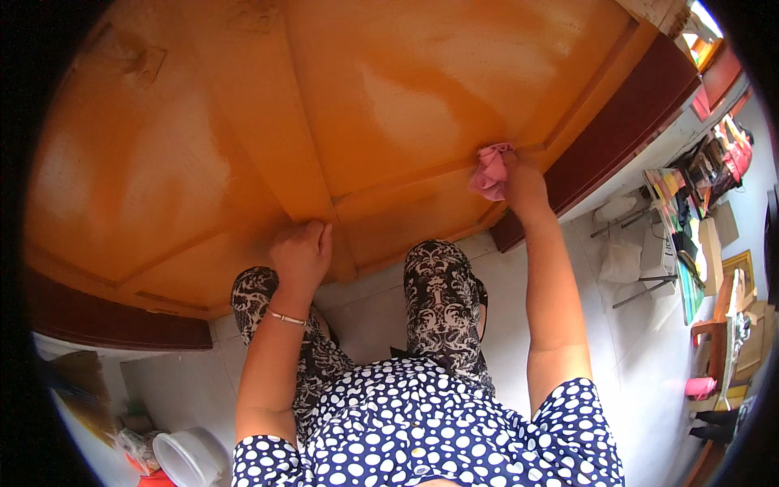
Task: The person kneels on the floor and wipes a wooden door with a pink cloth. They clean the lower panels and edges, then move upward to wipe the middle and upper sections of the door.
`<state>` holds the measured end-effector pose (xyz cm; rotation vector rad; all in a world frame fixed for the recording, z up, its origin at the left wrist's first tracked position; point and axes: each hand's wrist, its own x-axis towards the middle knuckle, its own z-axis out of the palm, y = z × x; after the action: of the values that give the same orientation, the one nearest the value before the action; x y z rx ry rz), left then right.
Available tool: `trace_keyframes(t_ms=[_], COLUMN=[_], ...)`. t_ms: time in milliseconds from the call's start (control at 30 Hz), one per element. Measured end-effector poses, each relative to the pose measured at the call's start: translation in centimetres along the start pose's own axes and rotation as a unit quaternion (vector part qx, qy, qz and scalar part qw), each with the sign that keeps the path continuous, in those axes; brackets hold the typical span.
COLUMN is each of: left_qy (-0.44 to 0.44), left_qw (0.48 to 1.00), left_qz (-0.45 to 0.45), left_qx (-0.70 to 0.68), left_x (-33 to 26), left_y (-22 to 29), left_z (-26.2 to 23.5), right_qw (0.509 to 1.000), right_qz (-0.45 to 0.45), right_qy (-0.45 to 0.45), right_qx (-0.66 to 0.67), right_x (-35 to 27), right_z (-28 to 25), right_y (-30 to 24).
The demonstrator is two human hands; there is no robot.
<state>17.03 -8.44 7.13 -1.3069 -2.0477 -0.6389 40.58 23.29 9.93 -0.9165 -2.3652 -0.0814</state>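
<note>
clamped on the pink cloth (pixel 490 172): right hand (pixel 526 187); left hand (pixel 300 253) curled into a fist | cloth at the orange door (pixel 389 89), lower right | wiping looks under way; what's done or left, i can't tell from this feed

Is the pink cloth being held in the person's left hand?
No, the pink cloth is in the right hand, at the orange wooden door, while the left hand makes a fist without visible cloth.
</note>
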Motion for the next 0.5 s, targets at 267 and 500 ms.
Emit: trace_keyframes(t_ms=[267, 500], left_qy=[-0.019, 0.038], left_qw=[0.999, 0.998], left_qz=[0.003, 0.025], left_qx=[-0.044, -0.053], left_x=[-0.3, -0.3], left_y=[0.1, -0.2], left_z=[0.4, 1.3], right_qw=[0.994, 0.978], right_qz=[-0.112, -0.193], right_qy=[0.005, -0.015], right_qx=[-0.019, 0.084], right_x=[-2.2, -4.1], right_z=[1.1, 0.3], right_y=[-10.1, -20.1])
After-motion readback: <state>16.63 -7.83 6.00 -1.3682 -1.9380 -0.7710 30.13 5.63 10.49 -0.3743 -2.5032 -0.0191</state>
